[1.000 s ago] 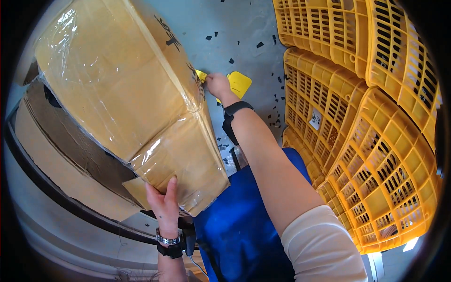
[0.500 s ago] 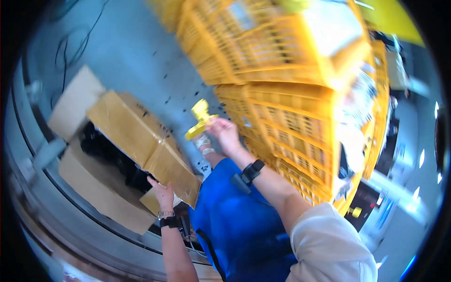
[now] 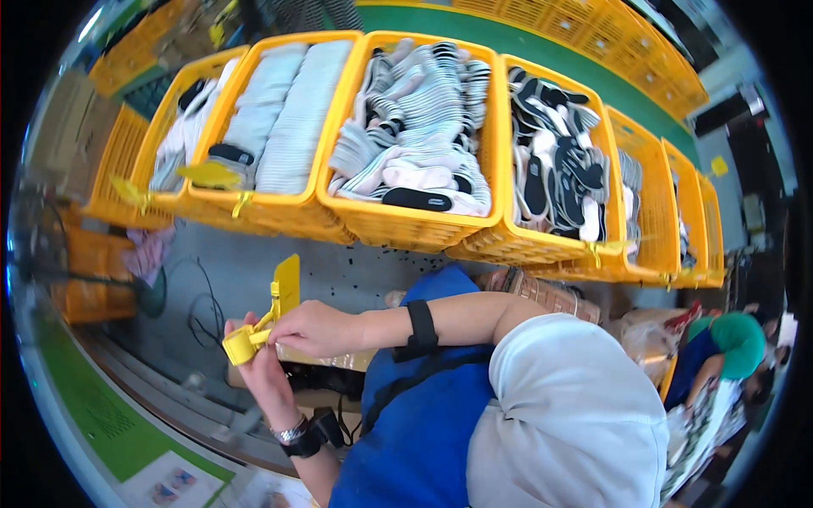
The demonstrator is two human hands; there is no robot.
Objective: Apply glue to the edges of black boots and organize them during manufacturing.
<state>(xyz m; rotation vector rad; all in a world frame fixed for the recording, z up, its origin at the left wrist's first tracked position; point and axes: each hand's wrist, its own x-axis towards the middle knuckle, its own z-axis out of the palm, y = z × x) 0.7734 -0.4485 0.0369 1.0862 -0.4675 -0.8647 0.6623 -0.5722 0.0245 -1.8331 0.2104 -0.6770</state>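
Both my hands are together at the lower left, on a yellow plastic piece with a flat plate at one end and a rounded, ring-like end at the other. The fingers of my left hand are closed around the rounded end. Just above it, my right hand pinches the narrow middle between thumb and fingertips. The flat plate stands up, tilted, beyond my right fingertips. Below my hands is the cardboard box, mostly hidden by my forearm, with dark contents.
A row of yellow crates holds black and white sole-shaped pieces. A yellow tag hangs on one crate's rim. Cables lie on the grey floor. A green-edged board is at lower left; a person in a green cap is at right.
The view has swung up to the crate row. My left hand has left the cardboard box and now grips the yellow piece, which my right hand held alone before.
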